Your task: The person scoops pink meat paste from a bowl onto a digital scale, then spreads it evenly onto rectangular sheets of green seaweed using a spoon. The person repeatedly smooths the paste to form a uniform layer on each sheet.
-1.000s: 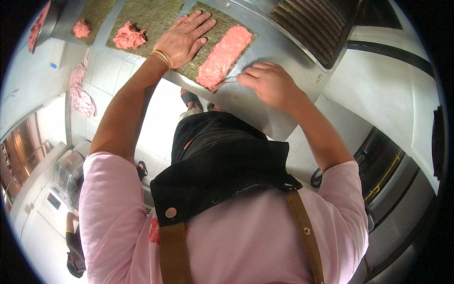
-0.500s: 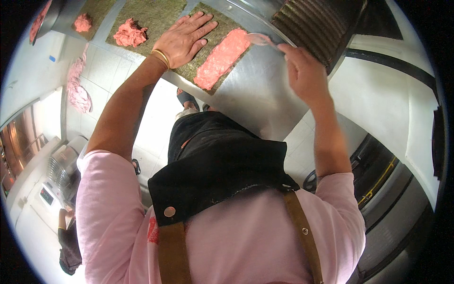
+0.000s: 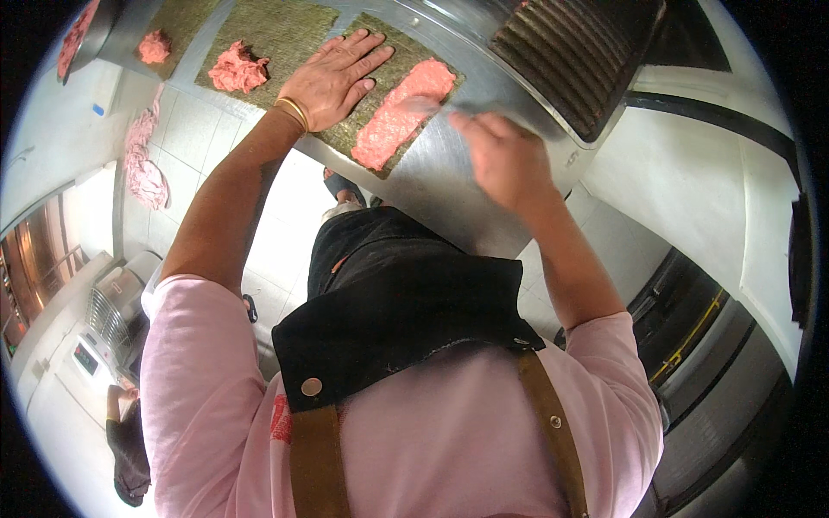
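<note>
My left hand (image 3: 332, 86) lies flat, fingers stretched out, on a dark green nori sheet (image 3: 380, 33). A strip of pink minced-meat paste (image 3: 389, 129) runs along the right part of that sheet. My right hand (image 3: 509, 160), smeared by motion, is closed on the handle of a spoon (image 3: 420, 105), whose blurred bowl is on the paste. To the left, another nori sheet (image 3: 276, 26) bears a rough pink mound (image 3: 237, 67). Farther left, a third sheet (image 3: 186, 24) carries a smaller mound (image 3: 155, 47).
The sheets lie on a metal worktop (image 3: 449, 173). At the far right stands a metal tray (image 3: 566, 129) of dark ridged rows. A bowl (image 3: 86, 39) with pink paste is at the upper left edge. Another person's arm (image 3: 117, 401) shows at lower left.
My right hand and the spoon have moved left and nearer, from the strip's far end to its middle. My left hand stays flat on the nori, almost unmoved.
</note>
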Available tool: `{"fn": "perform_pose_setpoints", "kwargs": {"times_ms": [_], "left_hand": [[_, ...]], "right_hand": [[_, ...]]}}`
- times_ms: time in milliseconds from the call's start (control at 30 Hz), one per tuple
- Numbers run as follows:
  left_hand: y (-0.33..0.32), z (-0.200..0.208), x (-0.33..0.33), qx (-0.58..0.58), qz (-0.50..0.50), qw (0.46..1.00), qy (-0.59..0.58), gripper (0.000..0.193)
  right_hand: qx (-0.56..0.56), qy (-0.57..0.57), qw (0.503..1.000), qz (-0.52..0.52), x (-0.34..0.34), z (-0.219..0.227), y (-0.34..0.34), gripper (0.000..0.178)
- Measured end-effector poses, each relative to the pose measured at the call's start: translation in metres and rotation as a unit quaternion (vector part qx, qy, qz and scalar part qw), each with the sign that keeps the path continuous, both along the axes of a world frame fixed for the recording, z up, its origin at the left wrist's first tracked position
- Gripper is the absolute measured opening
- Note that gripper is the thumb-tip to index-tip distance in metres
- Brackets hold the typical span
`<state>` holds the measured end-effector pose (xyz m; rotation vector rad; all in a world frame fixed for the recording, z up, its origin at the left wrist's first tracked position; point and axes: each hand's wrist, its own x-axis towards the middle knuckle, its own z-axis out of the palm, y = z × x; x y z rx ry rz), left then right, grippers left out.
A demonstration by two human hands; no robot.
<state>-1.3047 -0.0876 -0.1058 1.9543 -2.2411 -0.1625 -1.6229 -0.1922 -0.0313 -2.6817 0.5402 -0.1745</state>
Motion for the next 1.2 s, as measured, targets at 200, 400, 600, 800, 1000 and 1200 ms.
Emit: {"fn": "perform_pose_setpoints", "kwargs": {"times_ms": [200, 400, 600, 800, 1000, 1200], "left_hand": [[-0.002, 0.002, -0.001, 0.002, -0.006, 1.000, 0.004, 0.057], [0.000, 0.002, 0.000, -0.007, -0.006, 1.000, 0.013, 0.056], [-0.001, 0.004, -0.002, -0.003, -0.005, 1.000, 0.014, 0.056], [0.000, 0.003, 0.000, 0.010, 0.000, 1.000, -0.004, 0.057], [-0.001, -0.002, 0.000, -0.002, -0.005, 1.000, -0.002, 0.057], [-0.001, 0.001, 0.000, 0.001, -0.007, 1.000, 0.001, 0.057]], "right_hand": [[-0.021, -0.018, 0.998, 0.054, -0.001, -0.019, 0.012, 0.042], [-0.011, 0.010, 1.000, 0.005, 0.005, 0.007, -0.001, 0.040], [-0.061, -0.018, 0.998, -0.018, 0.003, -0.021, -0.020, 0.043], [-0.004, -0.024, 0.996, 0.088, 0.010, -0.008, 0.012, 0.041], [-0.090, -0.018, 0.994, -0.066, 0.004, -0.009, -0.054, 0.039], [-0.017, 0.003, 0.999, 0.052, 0.002, 0.003, -0.023, 0.036]]}}
